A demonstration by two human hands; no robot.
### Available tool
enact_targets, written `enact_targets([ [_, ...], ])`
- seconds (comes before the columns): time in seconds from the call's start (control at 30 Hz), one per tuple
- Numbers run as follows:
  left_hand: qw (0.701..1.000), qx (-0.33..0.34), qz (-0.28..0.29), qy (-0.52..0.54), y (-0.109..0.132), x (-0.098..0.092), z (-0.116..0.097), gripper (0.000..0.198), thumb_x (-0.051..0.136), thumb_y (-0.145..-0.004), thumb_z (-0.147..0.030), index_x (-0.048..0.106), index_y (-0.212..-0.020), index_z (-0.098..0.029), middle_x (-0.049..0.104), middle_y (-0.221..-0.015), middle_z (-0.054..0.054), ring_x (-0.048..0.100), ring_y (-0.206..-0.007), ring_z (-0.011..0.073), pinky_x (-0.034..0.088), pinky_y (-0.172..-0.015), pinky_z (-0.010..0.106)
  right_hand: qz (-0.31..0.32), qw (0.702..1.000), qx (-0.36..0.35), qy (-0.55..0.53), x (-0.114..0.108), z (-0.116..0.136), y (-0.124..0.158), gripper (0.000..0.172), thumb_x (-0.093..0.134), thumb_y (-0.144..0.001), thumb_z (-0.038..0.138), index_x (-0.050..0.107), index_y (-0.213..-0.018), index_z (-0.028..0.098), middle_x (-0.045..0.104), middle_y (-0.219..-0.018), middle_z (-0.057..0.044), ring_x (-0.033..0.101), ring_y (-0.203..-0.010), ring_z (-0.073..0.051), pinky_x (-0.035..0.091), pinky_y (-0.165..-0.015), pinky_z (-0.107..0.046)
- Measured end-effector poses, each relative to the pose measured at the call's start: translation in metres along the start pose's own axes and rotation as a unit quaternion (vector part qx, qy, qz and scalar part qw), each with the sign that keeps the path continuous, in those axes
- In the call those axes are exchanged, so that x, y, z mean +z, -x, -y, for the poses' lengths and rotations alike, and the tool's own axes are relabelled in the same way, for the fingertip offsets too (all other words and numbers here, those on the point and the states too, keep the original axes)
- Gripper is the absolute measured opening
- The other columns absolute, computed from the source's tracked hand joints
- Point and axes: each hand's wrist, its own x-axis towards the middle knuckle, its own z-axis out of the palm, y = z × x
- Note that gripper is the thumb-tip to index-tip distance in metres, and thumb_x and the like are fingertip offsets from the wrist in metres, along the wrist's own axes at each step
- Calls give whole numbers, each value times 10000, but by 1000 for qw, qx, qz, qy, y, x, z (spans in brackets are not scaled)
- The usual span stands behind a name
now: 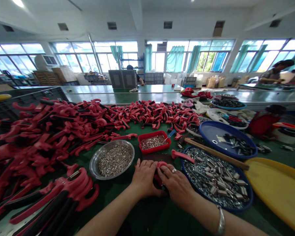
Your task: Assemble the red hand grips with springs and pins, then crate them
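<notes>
Both my hands are closed around a red hooked plastic part (161, 164) on the green table, low in the middle of the view. My left hand (145, 175) grips it from the left, fingers pointing forward. Over its right side curl the fingers of my right hand (177, 185), which wears a ring. Much of the part is hidden under my fingers. Just ahead stands a red tray (169, 146) of small metal pins, with a blue-handled tool (171, 133) lying in it. Left of my hands is a metal bowl (92, 165) filled with small metal pieces.
A large heap of red and black plastic parts (64, 127) covers the left and back. To the right are a blue tray (248, 201) of metal hardware, a hammer's wooden handle (216, 152), another blue tray (201, 131) and a yellow tray (277, 183). Co-workers sit farther back.
</notes>
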Motion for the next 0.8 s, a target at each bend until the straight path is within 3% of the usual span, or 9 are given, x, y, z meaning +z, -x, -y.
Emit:
enact_targets([
  [0.1, 1000, 12, 15, -10, 0, -4, 2, 1008, 641, -376, -703, 443, -1232, -211, 510, -1217, 84, 426, -1117, 303, 129, -1040, 548, -22, 1000, -21, -5, -5, -4, 1, 572, 429, -716, 98, 442, -1283, 174, 420, -1328, -98, 375, -1185, -284, 367, -938, -426],
  [0.2, 999, 28, 30, -11, -1, -8, 4, 1026, 624, -364, -731, 438, -1236, -223, 505, -1224, 79, 423, -1127, 303, 116, -1040, 551, -87, 996, -9, 9, -20, -38, 11, 487, 412, -775, 144, 467, -1257, 193, 351, -1374, -88, 361, -1201, -254, 348, -963, -400],
  [0.3, 999, 38, 30, -8, -1, -11, 5, 1024, 619, -364, -738, 449, -1229, -219, 520, -1198, 80, 428, -1124, 303, 123, -1043, 538, -143, 965, 191, 110, -36, -106, 33, 486, 432, -784, 176, 438, -1260, 79, 377, -1329, -194, 408, -1149, -335, 380, -892, -489],
  [0.4, 999, 44, 32, -1, -2, -13, 5, 1019, 634, -361, -725, 463, -1221, -206, 527, -1189, 88, 438, -1114, 299, 119, -1048, 525, -24, 934, 334, 120, -47, -175, 56, 492, 477, -744, 127, 449, -1224, 22, 498, -1175, -276, 492, -1030, -418, 362, -809, -593],
  [0.5, 998, 45, 39, 2, -3, -15, 5, 1004, 635, -373, -721, 468, -1220, -209, 525, -1202, 92, 439, -1120, 295, 108, -1050, 525, 36, 946, 316, 56, -54, -212, 67, 349, 531, -720, 113, 572, -1064, 77, 631, -964, -203, 590, -894, -345, 413, -791, -516],
  [0.57, 998, 37, 42, 1, -2, -15, 5, 1000, 613, -387, -739, 463, -1228, -220, 517, -1222, 94, 435, -1133, 297, 110, -1048, 527, 50, 958, 281, 7, -60, -217, 65, 232, 565, -735, 200, 617, -951, 135, 663, -854, -124, 626, -802, -257, 466, -749, -389],
  [0.63, 999, 28, 46, 2, 0, -14, 5, 1017, 595, -393, -755, 443, -1247, -224, 496, -1251, 97, 419, -1158, 299, 120, -1050, 519, 78, 950, 273, -128, -67, -210, 62, 281, 558, -752, 342, 604, -967, 167, 653, -714, -59, 626, -635, -187, 488, -597, -292],
  [0.73, 999, 10, 48, 11, 2, -9, 5, 1065, 603, -385, -752, 407, -1275, -200, 459, -1285, 108, 386, -1191, 305, 144, -1056, 493, 100, 872, 282, -387, -76, -187, 61, 472, 524, -736, 455, 513, -1106, 160, 573, -573, 9, 527, -423, -127, 418, -394, -230],
  [0.8, 999, 1, 40, 18, 3, -7, 5, 1067, 616, -383, -740, 411, -1268, -182, 459, -1279, 114, 383, -1192, 309, 172, -1053, 476, 66, 852, 276, -440, -75, -166, 69, 573, 548, -706, 456, 447, -1176, 144, 554, -588, 18, 516, -425, -125, 429, -382, -229],
])
